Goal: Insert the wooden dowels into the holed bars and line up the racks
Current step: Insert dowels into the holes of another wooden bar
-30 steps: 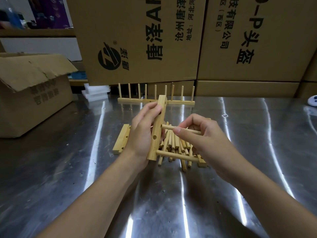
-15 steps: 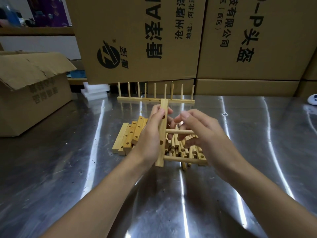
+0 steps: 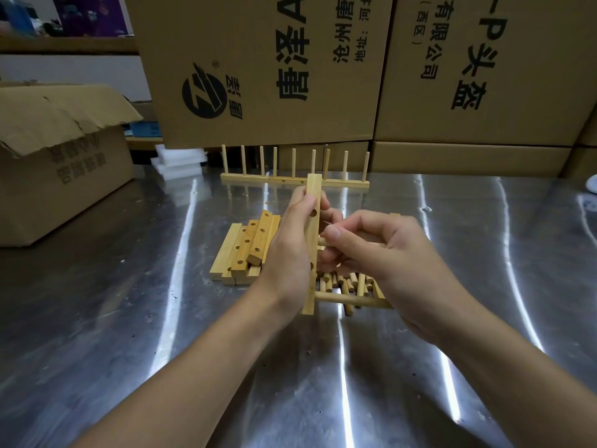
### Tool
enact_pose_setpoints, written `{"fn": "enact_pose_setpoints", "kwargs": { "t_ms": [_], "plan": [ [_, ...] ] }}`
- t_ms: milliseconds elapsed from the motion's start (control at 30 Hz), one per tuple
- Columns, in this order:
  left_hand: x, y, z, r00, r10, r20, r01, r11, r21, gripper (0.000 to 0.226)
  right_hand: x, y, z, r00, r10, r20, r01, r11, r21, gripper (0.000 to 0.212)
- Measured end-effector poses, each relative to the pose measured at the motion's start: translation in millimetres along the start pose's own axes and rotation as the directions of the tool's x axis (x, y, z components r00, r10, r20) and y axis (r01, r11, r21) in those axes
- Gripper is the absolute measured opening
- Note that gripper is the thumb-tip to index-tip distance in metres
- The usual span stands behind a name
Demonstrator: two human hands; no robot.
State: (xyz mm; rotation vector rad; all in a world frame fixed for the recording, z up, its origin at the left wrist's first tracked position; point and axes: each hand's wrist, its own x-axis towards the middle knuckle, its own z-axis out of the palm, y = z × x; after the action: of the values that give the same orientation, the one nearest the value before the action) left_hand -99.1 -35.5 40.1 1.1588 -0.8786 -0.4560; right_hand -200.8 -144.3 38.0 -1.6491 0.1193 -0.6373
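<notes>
My left hand (image 3: 289,250) grips a holed wooden bar (image 3: 312,227), held nearly upright above the table. One dowel (image 3: 342,299) sticks out sideways from the bar's lower end. My right hand (image 3: 384,253) pinches a second dowel (image 3: 323,241) whose tip meets the bar at mid-height; most of that dowel is hidden by my fingers. Beneath my hands lies a heap of loose dowels (image 3: 345,282). A stack of several holed bars (image 3: 248,250) rests to the left. One finished rack (image 3: 294,181) with upright dowels stands further back.
The steel table (image 3: 129,318) is backed by large printed cardboard boxes (image 3: 265,69). An open cardboard box (image 3: 58,156) sits at the left. White foam pieces (image 3: 177,160) lie behind the rack, and part of a white object (image 3: 592,185) shows at the right edge.
My left hand has turned the bar more upright. My right hand has brought the second dowel to the bar's mid-height hole and closed in around it.
</notes>
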Motion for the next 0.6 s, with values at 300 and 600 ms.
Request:
{"fn": "enact_pose_setpoints", "kwargs": {
  "t_ms": [300, 600],
  "plan": [
    [-3.8, 10.4, 8.6, 1.000, 0.017, -0.020, -0.017, 1.000, -0.003, 0.033, 2.9, -5.2, -4.7, 0.999, -0.022, 0.039, 0.020, 0.999, 0.045, 0.014],
    [0.0, 15.1, 7.2, 0.996, -0.088, 0.022, 0.090, 0.993, -0.083, 0.043, 2.7, -12.5, -19.3, 0.977, 0.161, 0.137, -0.185, 0.965, 0.185, 0.015]
  ]
}}
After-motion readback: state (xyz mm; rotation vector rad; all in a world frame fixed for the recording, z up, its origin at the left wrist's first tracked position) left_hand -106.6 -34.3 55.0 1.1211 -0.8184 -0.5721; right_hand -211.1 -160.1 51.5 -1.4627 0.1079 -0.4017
